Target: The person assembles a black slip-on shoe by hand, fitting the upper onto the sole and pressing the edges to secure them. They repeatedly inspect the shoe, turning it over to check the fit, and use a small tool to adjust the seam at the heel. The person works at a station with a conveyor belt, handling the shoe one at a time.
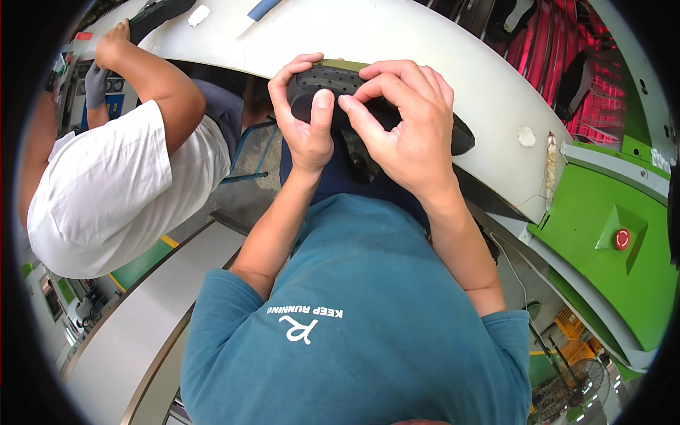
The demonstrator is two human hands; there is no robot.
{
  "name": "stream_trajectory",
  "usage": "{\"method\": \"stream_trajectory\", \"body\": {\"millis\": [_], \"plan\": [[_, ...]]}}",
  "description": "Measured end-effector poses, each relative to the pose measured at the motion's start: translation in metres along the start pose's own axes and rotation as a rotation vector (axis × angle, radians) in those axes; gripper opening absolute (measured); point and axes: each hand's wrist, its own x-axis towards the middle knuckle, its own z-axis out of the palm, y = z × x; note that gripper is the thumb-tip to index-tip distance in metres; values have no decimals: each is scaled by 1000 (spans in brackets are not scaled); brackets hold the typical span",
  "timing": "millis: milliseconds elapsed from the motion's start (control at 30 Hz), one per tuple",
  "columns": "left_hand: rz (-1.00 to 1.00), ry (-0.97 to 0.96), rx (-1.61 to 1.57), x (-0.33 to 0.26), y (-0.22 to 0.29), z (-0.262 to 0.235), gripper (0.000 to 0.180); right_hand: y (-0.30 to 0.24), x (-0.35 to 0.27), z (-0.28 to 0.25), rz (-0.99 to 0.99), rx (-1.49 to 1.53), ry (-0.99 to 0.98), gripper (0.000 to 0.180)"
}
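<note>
A black shoe upper (327, 76) with rows of small holes is at the near edge of the white table, in front of my chest. An olive-green strip shows along its far rim, and a dark pointed end (463, 137) sticks out to the right past my right hand. My left hand (304, 117) is wrapped round its left end, thumb raised and fingers over the far rim. With thumb and forefinger bent close together, my right hand (414, 117) grips the upper near its middle. My right palm hides part of the shoe.
The white table (453, 64) curves across the top, with a blue-handled tool (263, 8) on it. At left a person in a white shirt (134, 184) holds a black piece (159, 15). On the right stand a red-lit rack (588, 99) and a green machine (602, 219) with a red button (622, 239).
</note>
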Motion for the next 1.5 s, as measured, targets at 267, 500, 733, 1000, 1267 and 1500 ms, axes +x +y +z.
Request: {"method": "stream_trajectory", "body": {"millis": [267, 500, 733, 1000, 1267, 1500], "plan": [[45, -44, 88, 11, 2, 4, 50, 26, -13, -39, 57, -25, -23, 29], [-81, -57, 49, 8, 10, 12, 78, 44, -18, -47, 88, 152, -71, 25], [-181, -35, 47, 9, 18, 16, 93, 49, -7, -52, 144, 240, -139, 25], [-162, -31, 33, 11, 13, 16, 88, 57, 19, -60, 455, 378, -361, 50], [-97, -52, 130, 13, 15, 16, 88, 93, 13, -84, 573, 725, -479, 43], [-166, -57, 74, 14, 20, 19, 87, 112, 1, -85, 527, 829, -449, 38]]}}
